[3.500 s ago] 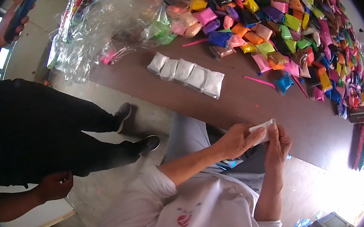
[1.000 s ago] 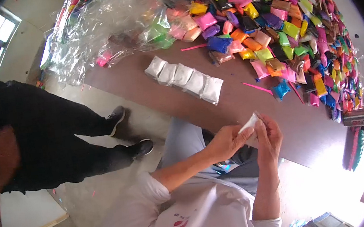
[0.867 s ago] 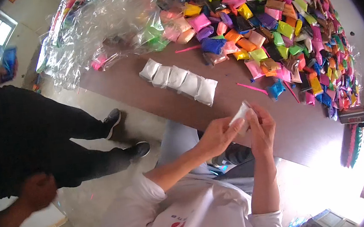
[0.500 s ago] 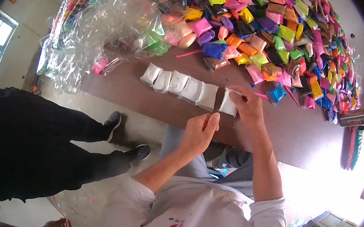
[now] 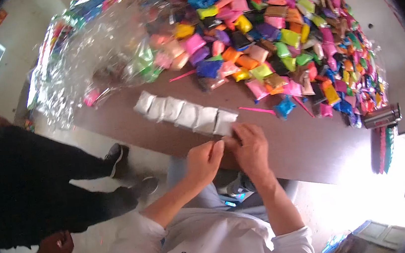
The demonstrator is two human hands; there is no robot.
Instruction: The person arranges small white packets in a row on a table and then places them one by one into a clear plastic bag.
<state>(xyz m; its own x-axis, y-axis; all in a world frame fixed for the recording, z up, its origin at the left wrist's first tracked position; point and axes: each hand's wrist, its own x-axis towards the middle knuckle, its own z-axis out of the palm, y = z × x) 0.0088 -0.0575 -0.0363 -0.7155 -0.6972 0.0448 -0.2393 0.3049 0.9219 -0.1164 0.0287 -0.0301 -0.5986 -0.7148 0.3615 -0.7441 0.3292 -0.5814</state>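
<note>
A row of several white packets (image 5: 176, 113) lies on the brown table (image 5: 315, 148), near its front edge. My right hand (image 5: 250, 146) pinches the near corner of the last white packet (image 5: 225, 120), which lies at the right end of the row. My left hand (image 5: 204, 160) is just left of the right hand, fingers together and pointing at that packet, with nothing in it. My white sleeves and shirt fill the bottom of the view.
A big heap of coloured packets (image 5: 291, 31) covers the far side of the table. Crumpled clear plastic bags (image 5: 89, 54) lie at the left end. Pink sticks (image 5: 255, 109) lie loose. A metal cylinder (image 5: 381, 116) sits at the right. A person in black (image 5: 34, 185) stands at left.
My hands held the white packet up near my body. The right hand then carried it forward and laid it at the right end of the row, and the left hand followed.
</note>
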